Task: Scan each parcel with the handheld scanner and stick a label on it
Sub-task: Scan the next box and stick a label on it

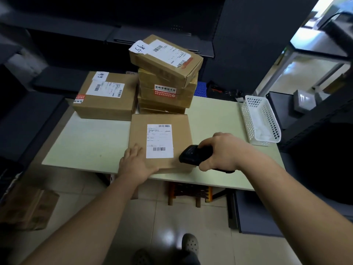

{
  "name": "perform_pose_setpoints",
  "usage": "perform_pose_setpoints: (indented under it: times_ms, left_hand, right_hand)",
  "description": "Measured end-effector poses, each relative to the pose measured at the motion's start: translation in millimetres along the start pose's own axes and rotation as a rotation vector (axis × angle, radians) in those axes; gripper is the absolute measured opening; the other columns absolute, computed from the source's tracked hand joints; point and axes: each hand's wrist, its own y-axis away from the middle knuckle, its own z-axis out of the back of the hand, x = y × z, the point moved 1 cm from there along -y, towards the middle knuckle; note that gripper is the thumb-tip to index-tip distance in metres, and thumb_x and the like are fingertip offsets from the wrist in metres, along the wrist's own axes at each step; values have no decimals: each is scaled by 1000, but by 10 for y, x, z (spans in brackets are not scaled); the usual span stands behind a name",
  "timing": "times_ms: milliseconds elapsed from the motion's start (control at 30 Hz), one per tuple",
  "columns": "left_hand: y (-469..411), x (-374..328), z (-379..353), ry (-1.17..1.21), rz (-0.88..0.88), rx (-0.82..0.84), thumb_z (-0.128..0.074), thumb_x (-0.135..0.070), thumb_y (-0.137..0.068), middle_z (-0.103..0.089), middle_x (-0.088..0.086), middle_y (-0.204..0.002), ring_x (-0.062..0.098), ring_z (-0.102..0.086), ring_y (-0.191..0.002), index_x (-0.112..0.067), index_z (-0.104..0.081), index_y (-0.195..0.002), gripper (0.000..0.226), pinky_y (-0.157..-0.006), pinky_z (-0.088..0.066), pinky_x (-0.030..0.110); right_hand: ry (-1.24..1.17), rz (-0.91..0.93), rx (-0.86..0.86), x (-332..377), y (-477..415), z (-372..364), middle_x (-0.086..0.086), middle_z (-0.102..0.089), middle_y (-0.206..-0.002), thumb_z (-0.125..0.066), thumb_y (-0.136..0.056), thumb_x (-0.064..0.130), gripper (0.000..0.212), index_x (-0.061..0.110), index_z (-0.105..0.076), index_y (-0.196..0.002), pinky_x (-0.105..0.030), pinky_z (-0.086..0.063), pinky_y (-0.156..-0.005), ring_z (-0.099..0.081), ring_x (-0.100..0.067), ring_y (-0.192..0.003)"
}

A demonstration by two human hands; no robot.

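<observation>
the left hand (134, 163) lies flat on the near parcel (140, 134); right hand (221, 151) grips the scanner (191, 154) over the parcel's right near edge; bare table (91, 142) left of the parcel.

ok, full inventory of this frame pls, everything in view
table: 1, pale green, centre
front parcel: 1, brown, table's near edge
shipping label: 1, white, on top of front parcel
left parcel: 1, brown, table's back left
parcel stack: several, brown, behind front parcel, top one askew
basket: 1, white, table's right end
scanner: 1, black, over front parcel's near right corner
stool: 1, wooden, under table
floor box: 1, brown, floor at left
shoe: 1, grey, bottom centre
left hand: flat on front parcel's near left corner
right hand: grips scanner
</observation>
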Motion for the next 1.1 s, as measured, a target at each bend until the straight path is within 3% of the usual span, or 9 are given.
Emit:
perform_pose_setpoints:
  times_ms: [267,400,467,600,833,933,1033,1100]
  left_hand:
    - [-100,-89,76,10,42,75,-65,-63,-79,-1,-1,-166,25,-6,-150,-21,-15,-156,101,-120,-20,43]
    - [-89,-291,22,45,2,-42,-60,-73,-75,-20,1,-160,26,-19,-144,-28,-24,-153,97,-116,-25,44]
    - [-98,-448,-19,87,-43,-80,-58,-73,-77,-28,1,-157,26,-25,-140,-28,-32,-151,90,-114,-28,45]
    - [-172,-807,-78,110,-112,-121,-60,-59,-86,-38,0,-151,24,-33,-136,-24,-46,-142,68,-112,-32,44]
    - [-353,-1372,-234,55,-167,-105,-56,-53,-91,-31,-2,-153,21,-24,-140,-24,-39,-145,63,-114,-25,42]
    - [-439,-1556,-300,38,-154,-117,-55,-52,-93,-29,-1,-154,22,-23,-141,-23,-38,-146,63,-115,-24,42]
    - [-506,-1656,-373,31,-111,-140,-55,-52,-93,-29,1,-154,24,-25,-140,-22,-40,-145,62,-113,-25,43]
    - [-517,-1684,-431,24,-90,-159,-55,-51,-92,-31,2,-153,25,-26,-139,-21,-42,-144,61,-112,-26,44]
  right_hand:
    - [-63,-42,-26,-399,-71,110,2,-49,-111,-70,-67,56,70,44,-51,-133,-38,-49,-92,-46,-21,-114]
    - [-223,-185,-239,-902,-393,-371,-3,-48,-115,-66,-70,56,73,36,-47,-138,-40,-47,-96,-44,-26,-117]
    - [-297,-226,-257,-1086,-567,-751,-6,-46,-119,-67,-72,53,74,32,-45,-140,-38,-44,-95,-43,-28,-117]
    - [-268,-175,-224,-1273,-896,-1380,-5,-46,-120,-66,-73,57,76,31,-44,-141,-37,-38,-94,-43,-28,-114]
    - [-114,-40,-222,-1399,-1311,-1812,-8,-43,-128,-60,-81,63,79,27,-34,-145,-40,-40,-93,-43,-29,-117]
    - [-216,2,-262,-1611,-1318,-1751,-7,-47,-130,-57,-85,65,73,25,-39,-144,-41,-42,-94,-46,-29,-117]
    - [-448,-237,-454,-2171,-1224,-1590,-10,-52,-130,-58,-90,53,58,19,-51,-137,-44,-42,-96,-48,-32,-119]
    - [-497,-456,-447,-2597,-1105,-1581,-15,-51,-131,-62,-88,47,59,15,-51,-136,-44,-40,-98,-46,-35,-121]
